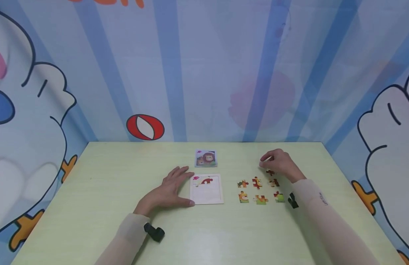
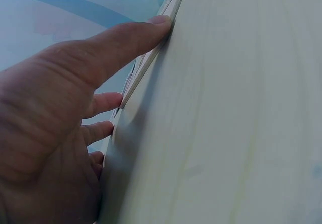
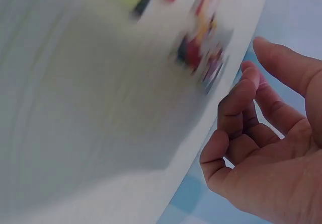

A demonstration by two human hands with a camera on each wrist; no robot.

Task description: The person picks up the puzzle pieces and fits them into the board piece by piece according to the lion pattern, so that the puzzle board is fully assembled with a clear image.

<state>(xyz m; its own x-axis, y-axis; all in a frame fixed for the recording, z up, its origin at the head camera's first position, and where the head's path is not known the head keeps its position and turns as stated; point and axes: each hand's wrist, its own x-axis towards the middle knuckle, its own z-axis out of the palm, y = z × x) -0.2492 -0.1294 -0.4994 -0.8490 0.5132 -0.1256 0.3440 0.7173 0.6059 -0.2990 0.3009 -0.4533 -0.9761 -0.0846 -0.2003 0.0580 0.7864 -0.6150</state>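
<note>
Here, left hand (image 1: 169,188) straight-fingered against the pale square tray (image 1: 206,195), right hand (image 1: 280,162) loosely curled, empty, near knobbed jigsaw pieces (image 1: 257,182).

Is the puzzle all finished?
No, most of the white tray is bare, and loose puzzle pieces lie on the table beside it.

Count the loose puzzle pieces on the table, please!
7 puzzle pieces show: three in the nearest row, three in the next, one by the right hand. The hand may hide more.
</note>
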